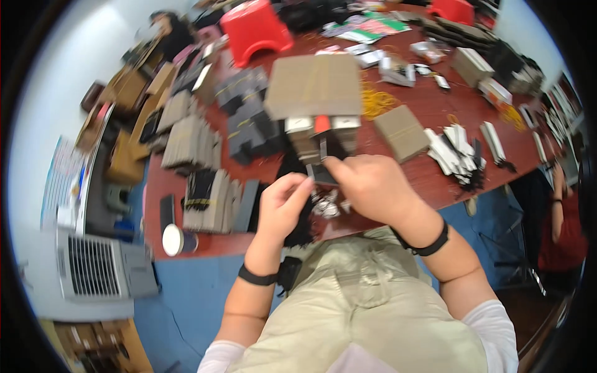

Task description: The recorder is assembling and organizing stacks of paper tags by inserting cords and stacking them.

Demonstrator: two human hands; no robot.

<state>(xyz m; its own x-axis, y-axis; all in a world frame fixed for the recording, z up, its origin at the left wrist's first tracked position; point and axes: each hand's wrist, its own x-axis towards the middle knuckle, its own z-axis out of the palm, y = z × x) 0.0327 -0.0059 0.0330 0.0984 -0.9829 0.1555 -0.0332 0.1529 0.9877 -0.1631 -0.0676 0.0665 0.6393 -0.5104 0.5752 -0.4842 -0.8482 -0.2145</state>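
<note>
Just past the table's near edge, my left hand [285, 202] is closed in a pinch, its fingertips at a small pale edge beside a dark flat piece [324, 176]. What exactly is pinched there is too blurred to tell. My right hand [376, 186] curls closed over the right side of that dark piece, thumb towards the left hand. Directly beyond the fingers, a red-handled tool [321, 124] with a metal shaft points at me, between two pale stacks [300, 127] under a brown cardboard sheet [314, 87]. Crumpled whitish scraps [326, 205] lie below my hands.
Bundled grey-brown card stacks [189, 146] and dark grey blocks [252, 127] stand to the left, near a paper cup [177, 240]. White strips [457, 152], a cardboard square [402, 132] and yellow rubber bands [376, 99] lie right. A red stool [255, 28] stands at the back; another person [563, 217] sits far right.
</note>
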